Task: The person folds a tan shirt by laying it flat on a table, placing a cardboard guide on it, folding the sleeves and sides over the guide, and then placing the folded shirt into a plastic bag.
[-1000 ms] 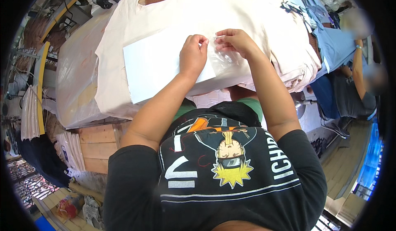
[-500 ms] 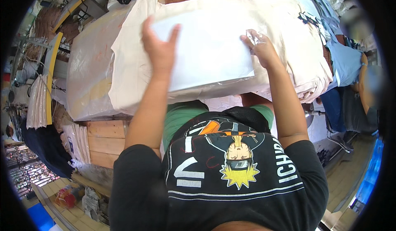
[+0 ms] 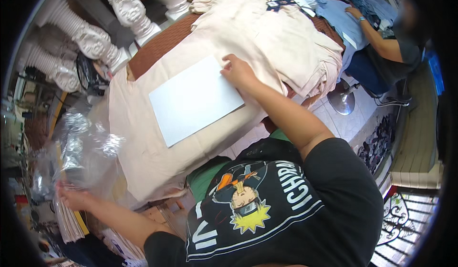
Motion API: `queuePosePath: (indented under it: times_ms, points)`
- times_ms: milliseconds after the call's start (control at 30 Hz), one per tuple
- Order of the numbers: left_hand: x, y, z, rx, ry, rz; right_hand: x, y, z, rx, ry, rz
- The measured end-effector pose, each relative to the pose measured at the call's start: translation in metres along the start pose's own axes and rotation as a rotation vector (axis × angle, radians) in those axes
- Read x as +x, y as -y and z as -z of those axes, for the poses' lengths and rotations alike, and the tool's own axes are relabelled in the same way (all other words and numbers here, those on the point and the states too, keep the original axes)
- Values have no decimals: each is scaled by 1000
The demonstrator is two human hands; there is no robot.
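A white rectangular sheet, like paper or thin board, lies flat on a pale cream garment spread over the table. My right hand rests at the sheet's right edge, its thumb and forefinger apart and curled, with nothing seen in them. Far out to the left, my left hand is closed on a clear plastic bag. The bag is crumpled and spread above the hand, and motion blurs it a little.
Cream garments lie piled on the table's right side. A brown textured cover shows behind. White ornate columns stand at the far left. Another person's arm reaches over blue garments. A round metal stool base stands on the tiles.
My left hand has swung from the sheet to the far left with the plastic bag. The sheet lies bare, without the plastic around it. My view has turned.
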State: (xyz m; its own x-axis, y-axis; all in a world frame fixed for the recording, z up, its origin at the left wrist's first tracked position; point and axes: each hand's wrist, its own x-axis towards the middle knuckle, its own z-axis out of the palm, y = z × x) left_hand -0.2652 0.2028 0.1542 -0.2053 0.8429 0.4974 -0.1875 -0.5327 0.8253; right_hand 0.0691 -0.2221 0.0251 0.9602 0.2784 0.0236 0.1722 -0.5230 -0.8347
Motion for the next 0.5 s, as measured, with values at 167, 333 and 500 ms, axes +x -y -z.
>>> queuePosePath:
  times_ms: [167,333,500]
  points:
    - [-129,-80,-117,-237,644,-31,-33,72,10,230,196,472]
    - [-315,-120,-185,-225,1274,-307,-53,104,39,880,391,279]
    - [-366,-141,-193,-103,1473,-723,5,39,148,911,7,122]
